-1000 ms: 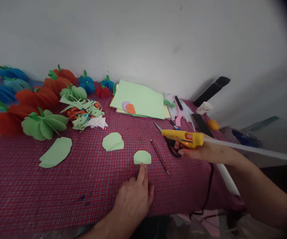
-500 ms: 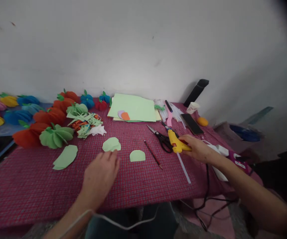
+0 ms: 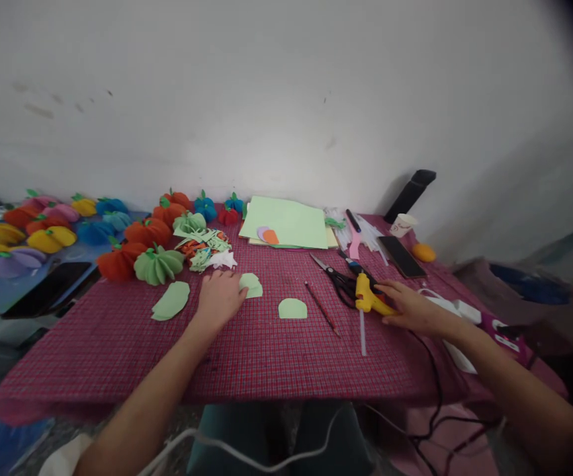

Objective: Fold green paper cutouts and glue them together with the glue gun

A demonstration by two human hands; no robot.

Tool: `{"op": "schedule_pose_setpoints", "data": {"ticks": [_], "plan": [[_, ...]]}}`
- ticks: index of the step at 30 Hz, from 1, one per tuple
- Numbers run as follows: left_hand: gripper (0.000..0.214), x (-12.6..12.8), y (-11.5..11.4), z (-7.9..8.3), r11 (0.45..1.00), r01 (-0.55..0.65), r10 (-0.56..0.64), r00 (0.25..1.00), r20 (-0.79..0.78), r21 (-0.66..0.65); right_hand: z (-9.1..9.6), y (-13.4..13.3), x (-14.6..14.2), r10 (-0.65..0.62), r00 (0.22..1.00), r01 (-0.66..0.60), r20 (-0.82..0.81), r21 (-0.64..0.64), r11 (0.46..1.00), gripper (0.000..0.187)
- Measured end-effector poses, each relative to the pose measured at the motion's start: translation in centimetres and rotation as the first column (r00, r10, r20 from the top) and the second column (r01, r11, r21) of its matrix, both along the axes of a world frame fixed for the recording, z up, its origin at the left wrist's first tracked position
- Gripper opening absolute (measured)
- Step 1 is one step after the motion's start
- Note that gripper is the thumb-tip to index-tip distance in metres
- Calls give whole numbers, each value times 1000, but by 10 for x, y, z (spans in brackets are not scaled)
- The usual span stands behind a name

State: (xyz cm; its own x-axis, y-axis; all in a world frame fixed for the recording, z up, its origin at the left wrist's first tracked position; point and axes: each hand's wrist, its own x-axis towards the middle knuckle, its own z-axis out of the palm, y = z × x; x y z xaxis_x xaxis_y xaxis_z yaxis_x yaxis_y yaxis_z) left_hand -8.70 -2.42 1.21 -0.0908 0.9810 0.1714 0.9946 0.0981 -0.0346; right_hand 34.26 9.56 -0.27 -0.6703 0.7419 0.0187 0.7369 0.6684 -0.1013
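My left hand (image 3: 221, 297) lies low over the cloth, its fingers loosely stretched, beside some stacked pale green paper cut-outs (image 3: 251, 285). Any contact with that paper is hard to make out. To its left is a larger green paper piece (image 3: 171, 301), and a single rounded green cut-out (image 3: 292, 309) rests to its right. At the right, the fingers of my right hand (image 3: 408, 307) are around the handle of a yellow hot glue gun (image 3: 366, 294), with a glue stick (image 3: 362, 334) extending from it. Scissors (image 3: 339, 281) and a pencil (image 3: 322, 307) lie left of the gun.
Folded paper pumpkins (image 3: 160, 264) crowd the left and back. Paper scraps (image 3: 207, 248) sit near a stack of coloured sheets (image 3: 286, 221). A phone (image 3: 401, 256), paper cup (image 3: 402, 225), orange fruit (image 3: 423, 252) and power strip (image 3: 502, 334) occupy the right. A white cable (image 3: 257, 466) crosses my lap.
The view has swung left. My left hand has moved from in front of the stacked green cut-outs to their left side. The glue gun has turned slightly, its glue stick now pointing straighter toward me.
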Motion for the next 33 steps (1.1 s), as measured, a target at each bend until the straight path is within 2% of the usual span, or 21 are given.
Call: {"op": "schedule_pose_setpoints", "data": {"ticks": [3, 6, 8, 10, 13, 16, 17, 18, 19, 20, 22, 25, 26, 28, 29, 30, 32, 33], "plan": [[28, -2, 8, -8, 999, 30, -29, 999, 14, -16, 16, -10, -10, -38, 999, 35, 34, 86, 996, 54], [25, -7, 14, -13, 998, 60, -59, 998, 26, -26, 44, -33, -51, -27, 999, 33, -42, 165, 986, 36], [28, -10, 17, -15, 997, 73, -72, 997, 34, -23, 59, -50, -92, 19, 993, -5, -113, 122, 993, 31], [35, -12, 18, -15, 997, 77, -76, 996, 40, -15, 66, -61, -136, 55, 985, -54, -161, 9, 998, 25], [41, -15, 19, -15, 996, 85, -85, 996, 39, 6, 61, -61, -197, 141, 961, -167, -236, -96, 981, 19], [37, -18, 18, -13, 994, 96, -98, 995, 34, 43, 46, -47, -244, 110, 940, -164, -322, -147, 976, 16], [36, -19, 17, -11, 994, 94, -97, 995, 33, 62, 42, -42, -257, 73, 922, -155, -381, -189, 970, 16], [35, -19, 16, -10, 993, 86, -89, 996, 31, 82, 38, -38, -267, -15, 890, -130, -456, -287, 949, 14], [34, -18, 14, -8, 990, 78, -82, 996, 28, 113, 36, -35, -275, -141, 850, -98, -507, -417, 904, 16], [32, -17, 13, -7, 984, 79, -84, 996, 24, 159, 35, -32, -281, -250, 809, -86, -532, -528, 845, 25], [30, -12, 8, -5, 953, 128, -136, 991, 10, 275, 35, -31, -286, -443, 705, -130, -554, -715, 687, 39], [30, 2, 2, -5, 865, 278, -305, 952, -3, 419, 37, -33, -277, -642, 515, -302, -567, -822, 483, 28], [31, 7, 1, -5, 845, 298, -341, 940, 18, 445, 37, -35, -271, -684, 462, -347, -565, -824, 447, 29], [36, 14, 0, -4, 839, 226, -341, 927, 155, 495, 37, -37, -255, -694, 415, -367, -588, -806, 464, 38], [40, 17, 0, -3, 852, 142, -319, 904, 285, 504, 36, -38, -246, -683, 406, -363, -607, -793, 489, 40], [43, 18, 1, -2, 875, 52, -296, 845, 446, 481, 35, -39, -237, -669, 399, -357, -627, -779, 516, 40], [42, 21, 4, 3, 939, -50, -240, 613, 753, 341, 33, -41, -221, -647, 388, -354, -657, -754, 554, 37], [40, 23, 5, 5, 964, -37, -211, 485, 849, 262, 32, -42, -215, -638, 388, -360, -665, -746, 560, 35]]}}
